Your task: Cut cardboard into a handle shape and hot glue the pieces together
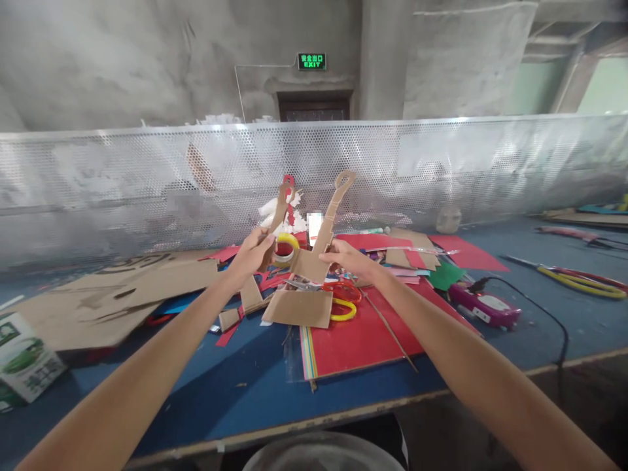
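My left hand [258,249] is closed on a narrow cardboard strip [279,210] whose curled end points up and away. In my right hand [345,256] is a larger cardboard cutout [322,235], pinched at its lower side; a long neck rises from it and ends in an open loop. The two pieces are held apart over the cluttered middle of the table. Below them lie a loose cardboard piece [299,307] and scissors with yellow handles [343,310], their blades partly hidden. A roll of yellow tape [286,249] stands just behind, between my hands.
Red paper sheets [363,343] lie at front centre, with stacked cardboard [122,294] on the left. A purple power strip [485,305] with a black cable and large yellow-handled scissors [579,281] are on the right. A carton [27,360] stands front left; a perforated metal panel [235,176] runs behind.
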`<move>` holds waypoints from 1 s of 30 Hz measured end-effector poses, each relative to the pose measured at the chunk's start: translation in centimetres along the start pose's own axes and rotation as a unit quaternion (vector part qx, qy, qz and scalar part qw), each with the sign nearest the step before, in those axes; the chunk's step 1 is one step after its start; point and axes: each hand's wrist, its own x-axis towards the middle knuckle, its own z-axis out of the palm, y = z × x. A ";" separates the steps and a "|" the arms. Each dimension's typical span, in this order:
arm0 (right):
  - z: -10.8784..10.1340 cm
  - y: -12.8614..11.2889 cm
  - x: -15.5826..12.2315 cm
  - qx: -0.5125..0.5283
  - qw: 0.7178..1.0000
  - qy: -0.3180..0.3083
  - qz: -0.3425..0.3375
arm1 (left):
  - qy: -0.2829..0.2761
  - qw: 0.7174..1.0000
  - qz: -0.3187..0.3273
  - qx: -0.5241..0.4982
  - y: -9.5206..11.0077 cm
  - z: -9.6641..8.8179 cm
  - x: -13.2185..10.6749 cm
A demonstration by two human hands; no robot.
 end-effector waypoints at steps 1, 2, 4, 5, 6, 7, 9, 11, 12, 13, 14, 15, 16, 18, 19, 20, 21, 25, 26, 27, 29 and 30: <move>0.2 0.0 -0.1 0.005 1.000 -0.016 0.004 | 0.004 0.999 -0.012 -0.048 0.0 0.0 -0.2; 0.4 0.0 -0.2 0.016 0.999 -0.030 0.008 | 0.002 0.996 -0.024 -0.085 -0.1 0.1 -0.3; 0.9 0.0 -0.4 0.047 0.997 -0.056 0.016 | -0.023 0.990 -0.049 -0.129 -0.4 0.3 -0.6; 1.2 0.0 -0.4 0.059 0.996 -0.067 0.019 | -0.040 0.988 -0.060 -0.140 -0.6 0.5 -0.8; 1.5 0.0 -0.4 0.063 0.995 -0.077 0.022 | -0.060 0.985 -0.068 -0.149 -0.7 0.7 -1.0; 1.7 0.0 -0.5 0.060 0.994 -0.083 0.024 | -0.077 0.982 -0.072 -0.157 -0.8 0.9 -1.2; 2.2 -0.1 -0.6 0.045 0.995 -0.089 0.023 | -0.092 0.979 -0.069 -0.167 -0.8 1.4 -1.6; 2.5 -0.3 -0.7 0.034 0.994 -0.100 0.014 | -0.089 0.978 -0.072 -0.172 -0.7 1.7 -1.9; 2.7 -0.4 -0.7 0.034 0.994 -0.105 0.007 | -0.084 0.978 -0.078 -0.173 -0.6 1.9 -1.9; 2.9 -0.5 -0.8 0.035 0.993 -0.110 0.000 | -0.076 0.978 -0.085 -0.174 -0.6 2.0 -1.9; 3.0 -0.6 -0.8 0.035 0.993 -0.112 -0.004 | -0.069 0.977 -0.093 -0.178 -0.5 2.2 -1.8; 3.2 -0.6 -0.8 0.033 0.993 -0.110 -0.006 | -0.063 0.975 -0.100 -0.187 -0.5 2.3 -1.7; 3.3 -0.6 -0.8 0.032 0.994 -0.108 -0.006 | -0.059 0.972 -0.105 -0.201 -0.5 2.4 -1.5; 3.5 -0.5 -0.8 0.028 0.993 -0.111 -0.001 | -0.060 0.963 -0.120 -0.235 -0.4 2.5 -1.1; 3.5 -0.4 -0.8 0.021 0.993 -0.114 0.000 | -0.061 0.958 -0.131 -0.248 -0.4 2.5 -0.9; 3.6 -0.2 -0.8 0.011 0.993 -0.114 -0.001 | -0.061 0.954 -0.142 -0.256 -0.4 2.6 -0.8; 3.6 -0.1 -0.8 0.000 0.993 -0.115 -0.002 | -0.058 0.952 -0.151 -0.260 -0.3 2.6 -0.7; 3.5 0.4 -0.8 -0.019 0.993 -0.113 -0.009 | -0.070 0.949 -0.160 -0.264 -0.4 2.9 -1.0; 3.6 0.4 -0.8 -0.015 0.993 -0.115 -0.008 | -0.075 0.948 -0.157 -0.265 -0.4 2.9 -1.2; 3.6 0.4 -0.8 -0.012 0.993 -0.117 -0.005 | -0.075 0.950 -0.152 -0.264 -0.5 2.9 -1.3; 3.8 0.2 -0.9 -0.007 0.993 -0.116 0.001 | -0.064 0.955 -0.130 -0.257 -0.6 3.0 -1.6; 4.0 0.1 -0.9 -0.003 0.994 -0.113 0.005 | -0.055 0.959 -0.116 -0.254 -0.6 3.0 -1.7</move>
